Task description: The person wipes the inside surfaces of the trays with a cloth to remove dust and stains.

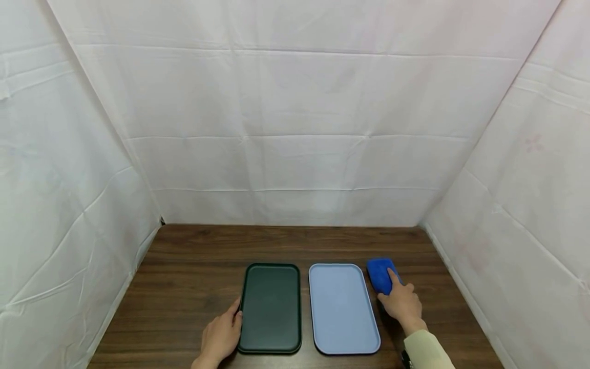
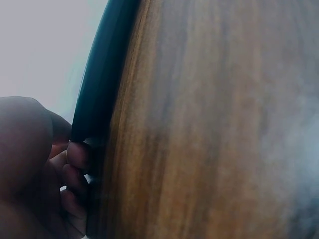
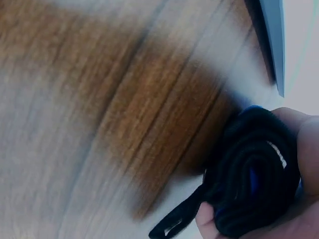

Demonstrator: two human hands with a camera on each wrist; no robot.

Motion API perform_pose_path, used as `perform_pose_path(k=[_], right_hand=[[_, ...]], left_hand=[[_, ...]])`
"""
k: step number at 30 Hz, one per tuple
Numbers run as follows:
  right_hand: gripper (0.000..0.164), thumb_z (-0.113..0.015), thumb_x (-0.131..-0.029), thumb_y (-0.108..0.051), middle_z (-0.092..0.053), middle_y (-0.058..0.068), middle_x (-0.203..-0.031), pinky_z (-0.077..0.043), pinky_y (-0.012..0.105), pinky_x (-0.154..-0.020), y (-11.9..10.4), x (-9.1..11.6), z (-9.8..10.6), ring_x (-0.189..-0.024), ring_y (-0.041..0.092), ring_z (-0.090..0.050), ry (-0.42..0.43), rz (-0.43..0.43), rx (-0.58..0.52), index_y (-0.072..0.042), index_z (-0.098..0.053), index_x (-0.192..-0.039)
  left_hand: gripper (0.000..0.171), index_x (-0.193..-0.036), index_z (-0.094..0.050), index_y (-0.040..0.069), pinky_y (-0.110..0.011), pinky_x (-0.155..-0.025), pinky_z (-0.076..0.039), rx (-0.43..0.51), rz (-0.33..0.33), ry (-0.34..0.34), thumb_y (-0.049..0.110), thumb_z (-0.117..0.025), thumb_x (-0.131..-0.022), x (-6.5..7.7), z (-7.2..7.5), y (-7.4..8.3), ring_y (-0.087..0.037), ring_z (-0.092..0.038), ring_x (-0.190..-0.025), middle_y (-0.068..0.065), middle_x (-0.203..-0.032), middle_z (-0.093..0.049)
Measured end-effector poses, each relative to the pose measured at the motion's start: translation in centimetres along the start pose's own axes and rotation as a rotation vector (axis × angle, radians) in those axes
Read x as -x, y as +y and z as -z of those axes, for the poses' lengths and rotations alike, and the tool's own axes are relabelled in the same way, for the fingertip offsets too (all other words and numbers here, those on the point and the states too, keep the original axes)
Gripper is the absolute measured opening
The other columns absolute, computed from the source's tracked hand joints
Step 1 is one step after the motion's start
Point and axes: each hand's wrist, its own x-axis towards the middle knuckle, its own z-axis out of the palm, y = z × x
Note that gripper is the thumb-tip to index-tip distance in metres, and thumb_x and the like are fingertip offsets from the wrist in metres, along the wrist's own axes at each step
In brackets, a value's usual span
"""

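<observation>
My left hand [image 1: 220, 335] is at the left edge of a dark green tray [image 1: 271, 308]; in the left wrist view its fingers [image 2: 77, 177] curl at the tray's rim [image 2: 102, 74] and grip it. A light blue tray [image 1: 344, 309] lies beside the green one, to its right. Past that tray, my right hand [image 1: 402, 303] holds a blue rolled cloth [image 1: 380, 275], index finger laid along its top. The right wrist view shows the roll's dark coiled end [image 3: 254, 174], with a loose strip hanging from it and fingertips round it.
Both trays lie on a dark wood-grain table [image 1: 193, 256]. White sheets hang behind the table [image 1: 295, 128] and along its left [image 1: 69, 230] and right [image 1: 521, 230] sides.
</observation>
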Motion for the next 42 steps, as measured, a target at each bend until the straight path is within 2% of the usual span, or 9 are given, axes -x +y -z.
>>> perform_pose_path(k=[4, 14, 21, 26, 34, 42], right_hand=[[0.083, -0.068, -0.095, -0.029, -0.046, 0.044, -0.113, -0.051, 0.056, -0.067, -0.1, 0.1, 0.3, -0.077, 0.042, -0.062, -0.019, 0.005, -0.010, -0.011, -0.024, -0.164], [0.073, -0.062, -0.099, -0.027, -0.059, 0.041, -0.116, -0.052, 0.060, -0.072, 0.2, 0.5, 0.7, -0.086, 0.046, -0.066, -0.008, 0.055, 0.002, -0.011, -0.030, -0.163], [0.072, -0.061, -0.100, -0.026, -0.060, 0.040, -0.122, -0.053, 0.060, -0.074, 0.4, 0.8, 0.7, -0.092, 0.045, -0.067, 0.015, 0.069, -0.013, -0.010, -0.031, -0.163], [0.073, -0.062, -0.099, -0.027, -0.058, 0.041, -0.124, -0.053, 0.058, -0.072, 0.3, 1.1, 0.9, -0.089, 0.042, -0.067, 0.020, 0.067, -0.021, -0.013, -0.031, -0.163], [0.073, -0.062, -0.099, -0.029, -0.056, 0.041, -0.129, -0.052, 0.058, -0.071, -0.3, 1.8, 1.3, -0.088, 0.042, -0.067, 0.037, 0.068, -0.037, -0.017, -0.031, -0.164], [0.074, -0.061, -0.099, -0.031, -0.054, 0.041, -0.131, -0.053, 0.057, -0.068, -0.9, 2.7, 1.4, -0.092, 0.049, -0.068, 0.062, 0.072, -0.055, -0.020, -0.029, -0.165]], left_hand=[[0.045, -0.151, -0.056, 0.019, -0.033, -0.050, -0.031, -0.008, 0.004, 0.006, 0.028, -0.053, -0.107, 0.0, 0.1, 0.0, -0.016, -0.039, -0.051, 0.004, -0.058, -0.040], [0.045, -0.150, -0.057, 0.019, -0.033, -0.055, -0.035, -0.035, 0.000, 0.025, 0.028, -0.054, -0.106, -0.1, 0.2, 0.0, -0.015, -0.046, -0.059, 0.004, -0.060, -0.043], [0.046, -0.152, -0.054, 0.021, -0.032, -0.048, -0.028, -0.007, 0.008, -0.012, 0.028, -0.053, -0.107, -0.3, 0.0, -0.2, -0.015, -0.032, -0.049, 0.004, -0.057, -0.042], [0.046, -0.152, -0.054, 0.020, -0.033, -0.050, -0.029, -0.012, 0.007, -0.007, 0.029, -0.053, -0.107, -0.4, 0.1, -0.2, -0.015, -0.034, -0.050, 0.004, -0.057, -0.042], [0.046, -0.152, -0.055, 0.021, -0.031, -0.048, -0.028, -0.017, 0.005, 0.008, 0.028, -0.054, -0.106, -0.3, -0.1, 0.0, -0.013, -0.030, -0.048, 0.006, -0.055, -0.041], [0.046, -0.152, -0.055, 0.019, -0.031, -0.046, -0.028, -0.003, -0.002, -0.001, 0.027, -0.053, -0.107, -0.1, -0.1, 0.0, -0.014, -0.030, -0.047, 0.005, -0.055, -0.041]])
